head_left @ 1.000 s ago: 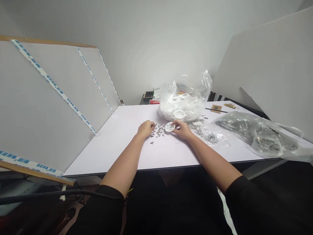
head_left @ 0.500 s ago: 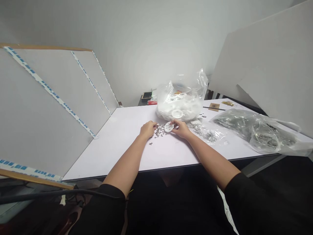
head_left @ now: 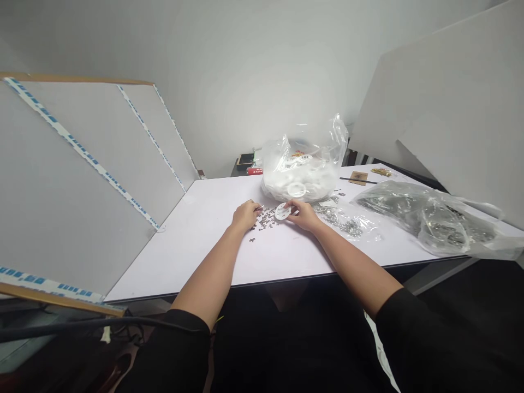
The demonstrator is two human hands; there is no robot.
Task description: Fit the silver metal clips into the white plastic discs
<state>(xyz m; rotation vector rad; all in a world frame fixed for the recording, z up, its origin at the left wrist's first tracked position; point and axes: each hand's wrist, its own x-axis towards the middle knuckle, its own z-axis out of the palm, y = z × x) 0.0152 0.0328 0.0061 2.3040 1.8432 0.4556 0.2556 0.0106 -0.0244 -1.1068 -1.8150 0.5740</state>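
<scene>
The white disc (head_left: 282,212) was just above or on the table (head_left: 192,240), tilted, at the right edge of a scatter of small metal pieces (head_left: 267,220); whether its lower rim touched anything could not be told. The right hand (head_left: 303,215) gripped the disc by its right side, thumb and fingers on the rim, the knuckles bent and the wrist low. The left hand (head_left: 246,214) was at the left of the pieces, fingers curled inward and drawn together toward the thumb; what lay between the tips was too small to make out. Both forearms (head_left: 207,267) reached forward and inward from black sleeves (head_left: 172,344), which the lower part of the view cut off.

Behind the disc stood a clear bag of white parts (head_left: 302,177), hiding part of a red object (head_left: 254,171). The right hand and forearm were close to a flatter clear bag (head_left: 352,224), whose metallic contents were blurred by the plastic. Farther right lay a larger plastic bag (head_left: 426,218), its contents hard to distinguish.
</scene>
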